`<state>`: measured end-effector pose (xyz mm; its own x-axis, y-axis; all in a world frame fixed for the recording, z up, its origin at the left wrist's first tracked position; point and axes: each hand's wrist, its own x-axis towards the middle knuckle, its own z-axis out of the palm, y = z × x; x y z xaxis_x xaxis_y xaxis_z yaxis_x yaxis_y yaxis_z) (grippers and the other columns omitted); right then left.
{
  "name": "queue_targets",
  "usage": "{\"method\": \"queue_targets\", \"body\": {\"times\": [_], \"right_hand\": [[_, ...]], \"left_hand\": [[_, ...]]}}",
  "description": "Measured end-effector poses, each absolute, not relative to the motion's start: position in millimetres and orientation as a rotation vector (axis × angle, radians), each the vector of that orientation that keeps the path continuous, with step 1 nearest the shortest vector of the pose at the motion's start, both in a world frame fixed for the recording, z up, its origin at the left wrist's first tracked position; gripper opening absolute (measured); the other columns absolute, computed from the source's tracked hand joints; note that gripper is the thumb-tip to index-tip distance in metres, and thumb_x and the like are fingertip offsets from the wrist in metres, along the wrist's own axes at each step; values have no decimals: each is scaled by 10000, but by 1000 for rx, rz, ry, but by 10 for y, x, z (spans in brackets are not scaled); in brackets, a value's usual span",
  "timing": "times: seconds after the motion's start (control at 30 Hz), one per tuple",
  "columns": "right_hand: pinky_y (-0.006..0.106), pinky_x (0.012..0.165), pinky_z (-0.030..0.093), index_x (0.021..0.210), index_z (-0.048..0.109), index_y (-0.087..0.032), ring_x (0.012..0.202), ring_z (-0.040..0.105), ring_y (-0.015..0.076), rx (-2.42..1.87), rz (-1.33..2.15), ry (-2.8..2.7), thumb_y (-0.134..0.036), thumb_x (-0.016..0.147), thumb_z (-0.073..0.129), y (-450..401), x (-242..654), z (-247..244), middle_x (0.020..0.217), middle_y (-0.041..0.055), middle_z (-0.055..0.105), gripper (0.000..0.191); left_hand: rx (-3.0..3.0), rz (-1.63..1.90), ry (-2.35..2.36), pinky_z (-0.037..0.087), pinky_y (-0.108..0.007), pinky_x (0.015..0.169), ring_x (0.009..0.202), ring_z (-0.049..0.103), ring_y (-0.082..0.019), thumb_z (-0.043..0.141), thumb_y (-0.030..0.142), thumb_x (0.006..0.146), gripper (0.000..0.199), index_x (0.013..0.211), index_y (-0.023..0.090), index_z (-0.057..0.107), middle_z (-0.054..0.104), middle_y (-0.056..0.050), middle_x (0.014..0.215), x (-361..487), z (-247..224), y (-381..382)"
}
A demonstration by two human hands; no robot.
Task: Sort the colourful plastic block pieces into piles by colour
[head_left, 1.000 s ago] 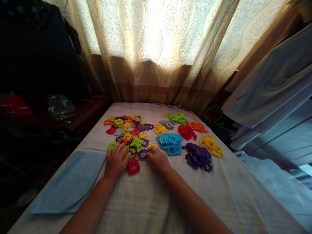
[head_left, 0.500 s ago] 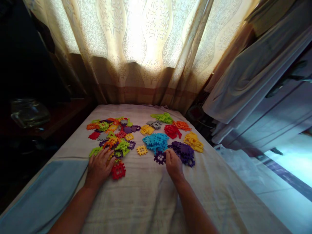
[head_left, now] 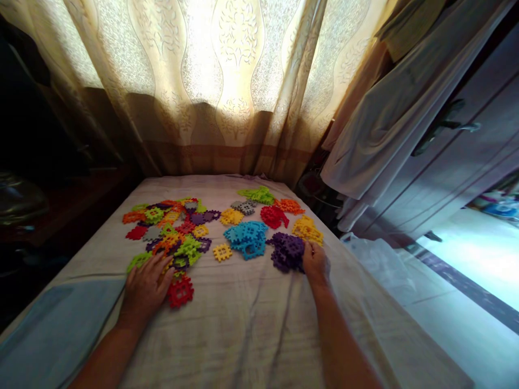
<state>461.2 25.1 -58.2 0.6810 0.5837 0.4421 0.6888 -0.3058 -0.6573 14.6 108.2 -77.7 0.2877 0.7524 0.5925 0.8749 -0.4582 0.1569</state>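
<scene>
My left hand (head_left: 146, 286) lies over the near edge of a mixed-colour heap of interlocking plastic tiles (head_left: 188, 248), fingers spread and resting on the pieces. A red tile (head_left: 180, 292) lies just right of its thumb. At the right side of the purple pile (head_left: 286, 251) is my right hand (head_left: 315, 262), its fingers pinched together on a purple tile at the pile's edge, partly hidden by the fingers. Left of the purple pile sits a blue pile (head_left: 246, 237), with a single yellow tile (head_left: 223, 252) beside it.
Behind these lie piles of red (head_left: 273, 216), orange (head_left: 290, 206), yellow (head_left: 307, 229), green (head_left: 258, 194) and grey tiles (head_left: 244, 207). Another small yellow pile (head_left: 231, 216) lies left of them. A blue cloth (head_left: 60, 324) covers the near left corner. Curtains (head_left: 239, 124) hang beyond the bed.
My right hand has carried a purple tile from the left of the purple pile to its right side. The view has turned rightward; my left hand stays on the mixed heap.
</scene>
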Motion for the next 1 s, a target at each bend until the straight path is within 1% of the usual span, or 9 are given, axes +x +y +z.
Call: {"method": "queue_targets", "body": {"times": [0.13,0.3,0.4,0.47,0.57,0.67,0.73,0.87,1.0], "right_hand": [[365,778,457,867,681,-151,853,592,250,-1954,-277,-1016,-432,860,320,224,4578,-615,889,156,680,457],[361,815,463,879,673,-167,876,591,234,-1757,-406,-1155,-387,899,376,208,4334,-514,886,119,672,370],[345,838,466,896,677,-175,888,600,214,-1651,-420,-1310,-346,919,405,227,4124,-418,909,98,674,322],[330,822,473,903,682,-177,873,608,204,-1627,-414,-1374,-328,926,414,251,3979,-373,914,90,675,309],[293,775,478,902,690,-185,834,622,187,-1603,-344,-1498,-300,929,425,296,3696,-349,901,75,675,290],[247,736,475,924,695,-210,812,634,160,-1549,-187,-1738,-251,925,440,339,3288,-347,917,56,680,258],[229,729,475,983,695,-228,837,640,153,-1526,-71,-1930,-211,905,472,373,2989,-339,966,49,682,237],[235,745,478,1116,679,-273,903,633,169,-1568,51,-2241,-166,862,537,472,2548,-300,1023,49,672,310],[241,708,470,1156,675,-301,907,629,183,-1628,61,-2369,-157,882,515,572,2415,-267,1068,53,657,348]], "left_hand": [[-2366,-893,-1547,374,-558,1012,1166,575,-322,377,447,905,435,1153,211,645,638,-134,1259,184,-748,1047],[-2417,-814,-1578,374,-521,1032,1204,553,-288,364,413,923,425,1178,222,644,628,-106,1288,232,-712,999],[-2455,-814,-1561,379,-526,1035,1195,565,-287,373,413,927,415,1174,227,651,631,-101,1286,241,-704,975],[-2488,-821,-1547,381,-535,1038,1193,569,-286,381,411,931,405,1178,237,650,635,-92,1282,249,-700,954],[-2562,-901,-1490,395,-526,1042,1189,577,-270,402,395,935,382,1199,245,633,650,-82,1260,280,-683,911],[-2648,-1082,-1384,445,-449,1026,1168,593,-226,434,365,938,357,1212,228,617,656,-78,1245,325,-640,866],[-2667,-1195,-1342,475,-407,1003,1154,601,-207,447,348,939,338,1202,222,619,655,-78,1241,347,-608,846],[-2612,-1301,-1353,491,-422,987,1121,616,-210,462,322,932,295,1139,228,649,675,-75,1191,346,-586,848],[-2594,-1272,-1354,496,-446,964,1080,632,-214,456,259,923,269,1083,235,671,697,-70,1144,319,-634,889]]}}
